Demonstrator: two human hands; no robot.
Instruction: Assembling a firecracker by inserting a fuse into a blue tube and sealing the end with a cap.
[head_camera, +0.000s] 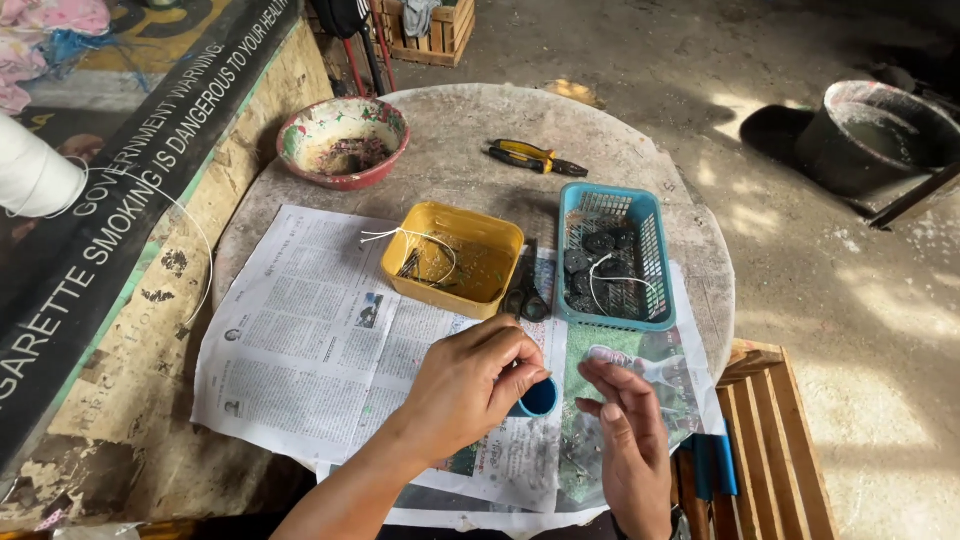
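Note:
My left hand (470, 385) is closed around a small blue cup-like tube (538, 399), its open end facing right. My right hand (625, 425) hovers just right of it with fingers loosely apart, holding nothing that I can see. Both hands are over sheets of newspaper (320, 340) spread on a round, worn table (450, 130). Beyond the hands stand a yellow plastic tub (490, 245) with white string and small bits inside, and a blue plastic basket (650, 240) holding several dark round pieces and a loop of string. Dark scissors (525, 295) lie between them.
A floral bowl (343, 140) sits at the table's far left, yellow-handled pliers (530, 156) at the far middle. A white thread spool (35, 170) lies on the banner at left. A wooden crate (775, 440) stands right of the table, a dark basin (870, 135) on the floor.

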